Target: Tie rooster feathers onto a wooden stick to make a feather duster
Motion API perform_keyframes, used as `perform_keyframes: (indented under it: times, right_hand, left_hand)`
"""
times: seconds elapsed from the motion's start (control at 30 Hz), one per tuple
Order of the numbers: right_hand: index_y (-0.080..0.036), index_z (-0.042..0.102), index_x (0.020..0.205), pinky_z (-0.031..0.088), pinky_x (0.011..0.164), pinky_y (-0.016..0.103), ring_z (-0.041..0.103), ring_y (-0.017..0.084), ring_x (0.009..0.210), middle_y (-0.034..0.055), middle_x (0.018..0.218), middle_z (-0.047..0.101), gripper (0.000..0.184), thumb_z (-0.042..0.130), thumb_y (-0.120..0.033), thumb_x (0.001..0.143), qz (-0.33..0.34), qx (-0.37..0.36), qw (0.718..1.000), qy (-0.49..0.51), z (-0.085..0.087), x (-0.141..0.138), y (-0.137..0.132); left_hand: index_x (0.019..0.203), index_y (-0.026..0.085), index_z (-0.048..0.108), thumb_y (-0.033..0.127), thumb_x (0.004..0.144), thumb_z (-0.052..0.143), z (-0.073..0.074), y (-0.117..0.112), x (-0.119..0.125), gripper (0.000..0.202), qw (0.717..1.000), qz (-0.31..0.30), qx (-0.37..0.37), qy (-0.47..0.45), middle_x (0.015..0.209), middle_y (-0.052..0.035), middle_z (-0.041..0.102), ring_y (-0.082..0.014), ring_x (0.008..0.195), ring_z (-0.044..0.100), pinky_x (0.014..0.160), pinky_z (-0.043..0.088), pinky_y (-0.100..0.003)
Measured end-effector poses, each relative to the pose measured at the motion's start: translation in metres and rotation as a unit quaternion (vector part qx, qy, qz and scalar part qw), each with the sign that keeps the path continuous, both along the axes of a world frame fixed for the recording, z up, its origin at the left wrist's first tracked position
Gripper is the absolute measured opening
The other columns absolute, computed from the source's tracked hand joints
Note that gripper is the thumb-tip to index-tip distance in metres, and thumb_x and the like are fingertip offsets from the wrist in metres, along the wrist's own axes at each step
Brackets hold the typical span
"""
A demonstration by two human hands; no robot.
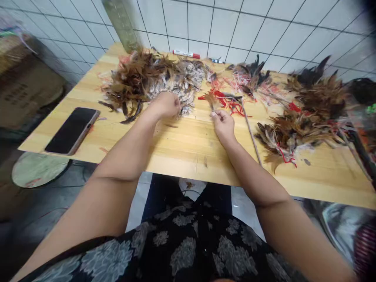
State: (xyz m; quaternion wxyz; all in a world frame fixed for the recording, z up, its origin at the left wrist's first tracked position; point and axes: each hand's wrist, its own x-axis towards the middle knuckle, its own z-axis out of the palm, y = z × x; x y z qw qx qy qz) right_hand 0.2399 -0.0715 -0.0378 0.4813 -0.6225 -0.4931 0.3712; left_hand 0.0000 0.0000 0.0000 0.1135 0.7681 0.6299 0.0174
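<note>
My left hand [167,105] rests closed at the near edge of a big heap of brown and grey feathers [152,80] on the wooden table [182,145]; what its fingers pinch is hidden. My right hand [223,124] is closed in a pinch on a small tuft of brown feathers [210,98] held upright, just in front of tangled red string [227,101]. A thin stick [251,131] lies beside the right hand, running toward the table's near edge.
A dark phone [72,130] lies at the table's left front. More feather bundles [305,125] with red ties cover the right side, and dark feathers [252,72] sit at the back. A red marker [185,53] lies by the tiled wall. Cardboard boxes [23,90] stand on the left.
</note>
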Motion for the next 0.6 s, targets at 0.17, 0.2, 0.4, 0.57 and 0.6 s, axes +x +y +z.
perform_keyframes:
  times: [0.17, 0.2, 0.4, 0.57, 0.6]
  right_hand:
    - [-0.021, 0.064, 0.076, 0.026, 0.07, 0.03, 0.035, 0.011, 0.061, -0.0108, 0.059, 0.039, 0.028, 0.075, -0.013, 0.101, -0.001, 0.006, 1.0, 0.012, -0.005, 0.001, -0.002]
    - [-0.021, 0.063, 0.076, 0.026, 0.069, 0.03, 0.034, 0.011, 0.061, -0.0109, 0.059, 0.038, 0.028, 0.075, -0.013, 0.101, -0.001, 0.004, 1.0, 0.016, -0.004, 0.001, -0.003]
    - [-0.022, 0.062, 0.077, 0.024, 0.067, 0.031, 0.031, 0.011, 0.06, -0.0109, 0.058, 0.036, 0.029, 0.075, -0.013, 0.101, 0.002, 0.0, 1.0, 0.013, -0.003, 0.0, -0.003]
    - [-0.023, 0.06, 0.079, 0.023, 0.065, 0.03, 0.032, 0.01, 0.06, -0.0099, 0.061, 0.037, 0.026, 0.073, -0.017, 0.101, 0.014, 0.027, 1.0, 0.002, -0.012, 0.003, 0.001]
    - [-0.023, 0.059, 0.08, 0.023, 0.065, 0.03, 0.031, 0.01, 0.06, -0.0098, 0.062, 0.037, 0.026, 0.073, -0.017, 0.101, 0.016, 0.031, 0.999, 0.0, -0.013, 0.004, 0.001]
  left_hand:
    - [0.103, 0.02, 0.086, 0.032, 0.092, 0.068, 0.01, -0.003, -0.009, 0.024, 0.997, -0.035, 0.001, -0.073, 0.099, -0.0082, 0.085, -0.0292, 0.099, 0.079, 0.097, 0.061, -0.035]
    - [0.103, 0.02, 0.086, 0.034, 0.091, 0.067, 0.012, -0.004, -0.011, 0.027, 0.995, -0.051, -0.015, -0.084, 0.098, -0.0074, 0.085, -0.0286, 0.098, 0.078, 0.097, 0.061, -0.035]
    - [0.105, 0.02, 0.088, 0.034, 0.094, 0.067, 0.02, -0.007, -0.014, 0.028, 0.991, -0.071, -0.058, -0.092, 0.104, -0.0069, 0.086, -0.0287, 0.104, 0.079, 0.101, 0.059, -0.036]
    - [0.121, 0.016, 0.084, 0.025, 0.11, 0.066, 0.028, -0.009, -0.032, 0.023, 0.982, 0.078, 0.117, -0.129, 0.125, -0.0086, 0.086, -0.0262, 0.113, 0.076, 0.111, 0.056, -0.035]
    - [0.125, 0.015, 0.083, 0.023, 0.113, 0.065, 0.03, -0.008, -0.038, 0.023, 0.975, 0.107, 0.142, -0.134, 0.128, -0.0083, 0.085, -0.0246, 0.114, 0.074, 0.113, 0.055, -0.035]
